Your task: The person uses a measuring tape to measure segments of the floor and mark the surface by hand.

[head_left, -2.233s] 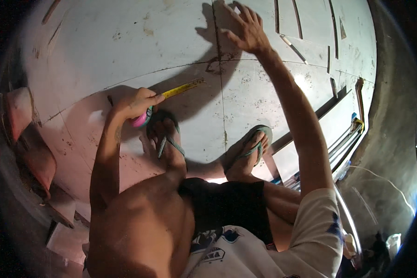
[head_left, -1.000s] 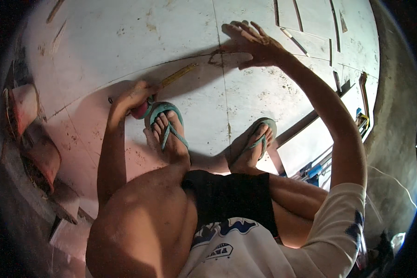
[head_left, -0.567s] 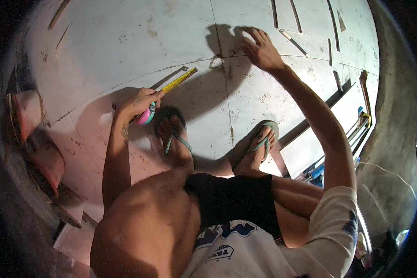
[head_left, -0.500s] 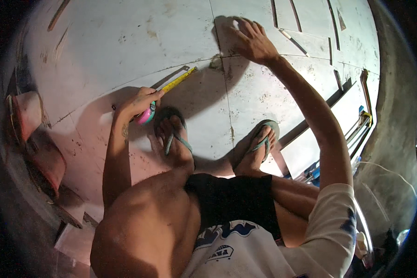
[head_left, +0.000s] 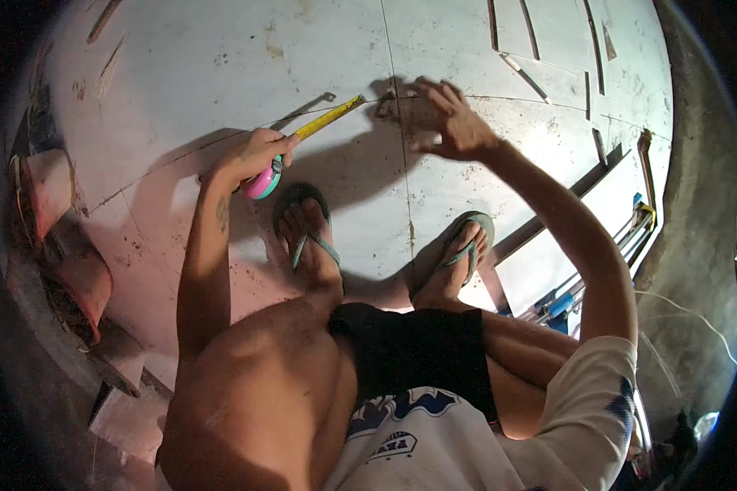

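My left hand (head_left: 258,155) is wrapped round a pink and teal tape measure (head_left: 262,182). Its yellow blade (head_left: 329,119) sticks out a short way up and to the right, above the pale tiled floor (head_left: 303,49). Right of the blade's tip, my right hand (head_left: 458,127) hovers with its fingers spread and blurred a little by motion; nothing shows in it. Shadows of both hands and the blade fall on the tiles near where the joint lines cross.
My feet in flip-flops (head_left: 307,237) stand below the hands. Dark narrow strips (head_left: 594,49) and a pencil-like stick (head_left: 524,78) lie at the far right. Long tools (head_left: 561,307) rest by the right wall. Broken reddish pieces (head_left: 82,270) line the left side.
My right hand has come back toward me from the far tile, and its fingers have spread. The tape blade has shifted slightly up and right, with the left hand still round the tape measure.
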`<state>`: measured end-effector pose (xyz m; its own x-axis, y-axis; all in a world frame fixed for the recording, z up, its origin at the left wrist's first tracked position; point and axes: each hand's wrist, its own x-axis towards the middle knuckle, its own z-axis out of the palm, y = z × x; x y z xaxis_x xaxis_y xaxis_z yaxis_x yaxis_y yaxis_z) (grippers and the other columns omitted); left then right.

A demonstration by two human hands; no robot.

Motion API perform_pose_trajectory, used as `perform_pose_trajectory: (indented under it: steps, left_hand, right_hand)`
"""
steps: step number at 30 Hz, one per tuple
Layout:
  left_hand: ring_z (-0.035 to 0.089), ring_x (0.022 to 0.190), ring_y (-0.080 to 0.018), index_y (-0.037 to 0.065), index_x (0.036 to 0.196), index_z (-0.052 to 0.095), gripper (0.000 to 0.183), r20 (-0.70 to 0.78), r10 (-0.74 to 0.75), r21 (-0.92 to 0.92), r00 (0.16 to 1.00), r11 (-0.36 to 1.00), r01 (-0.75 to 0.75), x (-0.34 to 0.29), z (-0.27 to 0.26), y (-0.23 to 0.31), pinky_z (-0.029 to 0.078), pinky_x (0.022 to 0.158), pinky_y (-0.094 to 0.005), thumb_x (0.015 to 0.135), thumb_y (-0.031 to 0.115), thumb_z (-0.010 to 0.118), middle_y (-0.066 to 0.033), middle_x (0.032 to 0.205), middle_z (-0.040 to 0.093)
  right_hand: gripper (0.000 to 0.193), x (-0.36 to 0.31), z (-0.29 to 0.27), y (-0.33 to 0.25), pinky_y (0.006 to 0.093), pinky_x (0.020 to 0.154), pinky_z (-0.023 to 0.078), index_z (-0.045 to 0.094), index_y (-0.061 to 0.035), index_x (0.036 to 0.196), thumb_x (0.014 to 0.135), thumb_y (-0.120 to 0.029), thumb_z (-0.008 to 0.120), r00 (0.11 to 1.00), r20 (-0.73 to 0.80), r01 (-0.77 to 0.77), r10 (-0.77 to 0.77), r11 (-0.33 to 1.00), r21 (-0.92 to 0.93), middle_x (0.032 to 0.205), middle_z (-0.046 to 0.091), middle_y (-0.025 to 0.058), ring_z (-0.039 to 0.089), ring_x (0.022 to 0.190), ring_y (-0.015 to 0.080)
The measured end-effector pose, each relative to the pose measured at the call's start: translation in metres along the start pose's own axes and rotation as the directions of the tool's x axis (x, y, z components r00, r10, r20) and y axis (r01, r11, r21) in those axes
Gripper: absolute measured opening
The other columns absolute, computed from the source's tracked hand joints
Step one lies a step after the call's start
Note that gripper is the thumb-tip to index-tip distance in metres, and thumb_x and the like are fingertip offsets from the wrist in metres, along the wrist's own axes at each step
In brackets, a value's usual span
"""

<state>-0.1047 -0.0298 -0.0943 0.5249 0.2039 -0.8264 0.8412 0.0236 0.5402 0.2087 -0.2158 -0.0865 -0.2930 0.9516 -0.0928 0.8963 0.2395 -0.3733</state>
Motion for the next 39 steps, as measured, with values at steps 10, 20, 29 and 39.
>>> perform_pose_trajectory:
  steps: [10, 20, 29, 39]
  left_hand:
    - [0.040, 0.051, -0.0101, 0.009, 0.063, 0.056, 0.048, -0.073, 0.205, 0.335, 0.976, 0.927, -0.169, 0.073, -0.069, 0.077, 0.036, 0.050, -0.0295, 0.084, 0.051, 0.051, 0.0018, 0.056, 0.046]
    - [0.055, 0.070, -0.0224, 0.012, 0.077, 0.068, 0.040, -0.174, -0.069, 0.375, 0.982, 0.918, 0.131, 0.103, -0.109, 0.141, 0.043, 0.064, -0.0410, 0.079, 0.050, 0.057, -0.0097, 0.078, 0.062]
    - [0.051, 0.068, -0.0213, 0.011, 0.073, 0.066, 0.042, -0.199, -0.022, 0.322, 0.980, 0.943, 0.087, 0.088, -0.107, 0.136, 0.041, 0.062, -0.0401, 0.080, 0.051, 0.056, -0.0076, 0.074, 0.059]
    - [0.052, 0.069, -0.0206, 0.014, 0.077, 0.068, 0.029, -0.204, -0.055, 0.462, 0.977, 0.875, 0.145, 0.097, -0.128, 0.131, 0.041, 0.062, -0.0394, 0.075, 0.042, 0.060, -0.0080, 0.079, 0.062]
  right_hand:
    - [0.034, 0.047, -0.004, 0.022, 0.0383, 0.070, 0.050, 0.053, -0.0105, 0.116, 0.083, -0.013, 0.057, 0.832, -0.343, -0.309, 0.437, 0.877, 0.368, 0.096, 0.057, 0.0151, 0.060, 0.081, 0.0318]
    - [0.031, 0.133, -0.016, 0.059, 0.0438, 0.074, 0.049, 0.060, -0.0155, 0.111, 0.083, -0.025, 0.055, 0.844, -0.206, -0.400, 0.496, 0.836, 0.377, 0.101, 0.058, 0.0219, 0.057, 0.091, 0.0366]
    - [0.013, 0.146, -0.008, 0.070, 0.0430, 0.057, 0.047, 0.060, -0.0024, 0.073, 0.077, -0.013, 0.054, 0.746, -0.595, -0.194, 0.301, 0.952, 0.238, 0.068, 0.058, 0.0198, 0.059, 0.066, 0.0377]
    - [0.013, 0.148, -0.008, 0.054, 0.0427, 0.056, 0.046, 0.058, -0.0008, 0.069, 0.073, -0.014, 0.057, 0.744, -0.490, -0.363, 0.455, 0.890, 0.275, 0.069, 0.059, 0.0210, 0.059, 0.065, 0.0372]
